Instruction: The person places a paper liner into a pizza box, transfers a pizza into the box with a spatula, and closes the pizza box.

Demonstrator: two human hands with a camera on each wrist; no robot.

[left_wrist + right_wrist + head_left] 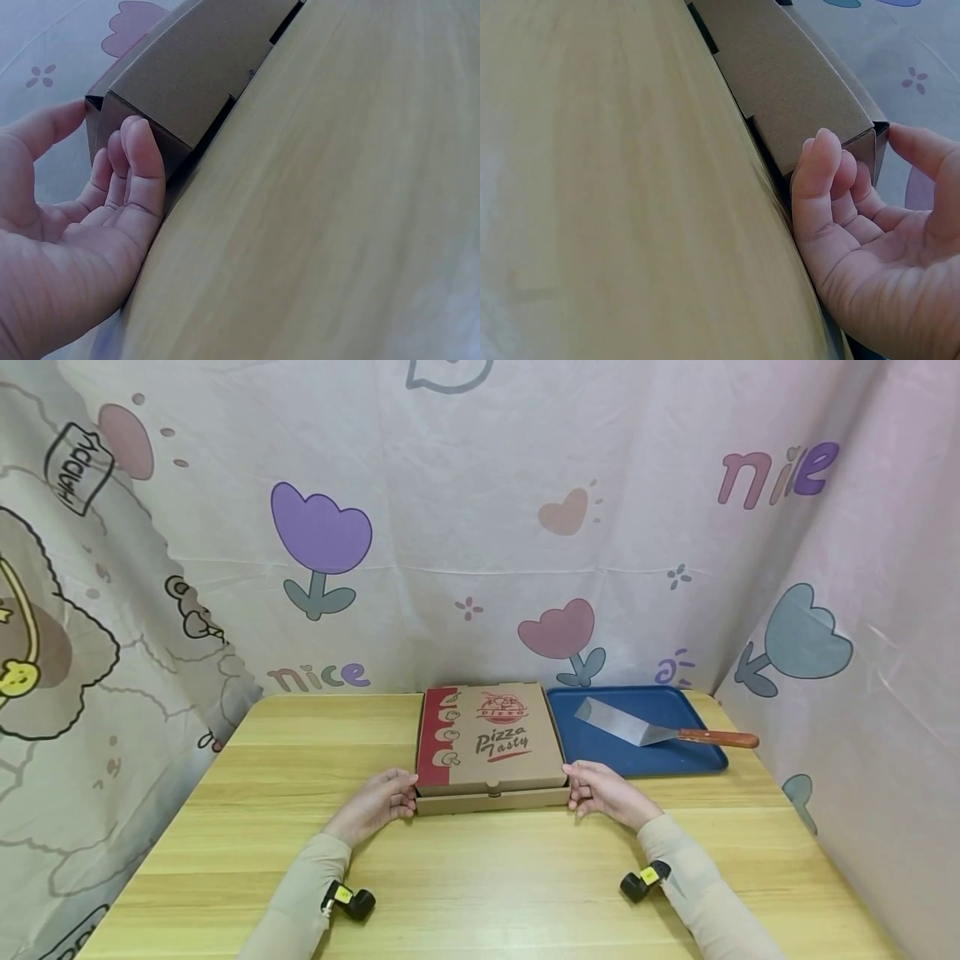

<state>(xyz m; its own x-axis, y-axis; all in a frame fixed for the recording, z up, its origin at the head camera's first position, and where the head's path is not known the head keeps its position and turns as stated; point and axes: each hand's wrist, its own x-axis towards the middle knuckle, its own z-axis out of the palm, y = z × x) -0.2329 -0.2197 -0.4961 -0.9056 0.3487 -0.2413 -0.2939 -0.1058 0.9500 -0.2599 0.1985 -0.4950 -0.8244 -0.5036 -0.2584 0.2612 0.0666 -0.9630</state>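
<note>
A closed cardboard pizza box (491,735) with a red side strip and "Pizza Tasty" print lies on the table. My left hand (382,802) grips its front left corner, thumb at the lid's edge. At the front right corner my right hand (603,791) holds the box the same way. In the left wrist view, the curled fingers (142,161) lie against the lower side of the box (180,75). The right wrist view shows the right fingers (817,176) bent at the other corner of the box (787,75).
Right of the box is a blue tray (600,760). On it rests a spatula with a wide metal blade (615,722) and a wooden handle (716,738) that sticks out past the tray's right edge. A printed curtain (450,527) hangs behind the wooden table (480,885).
</note>
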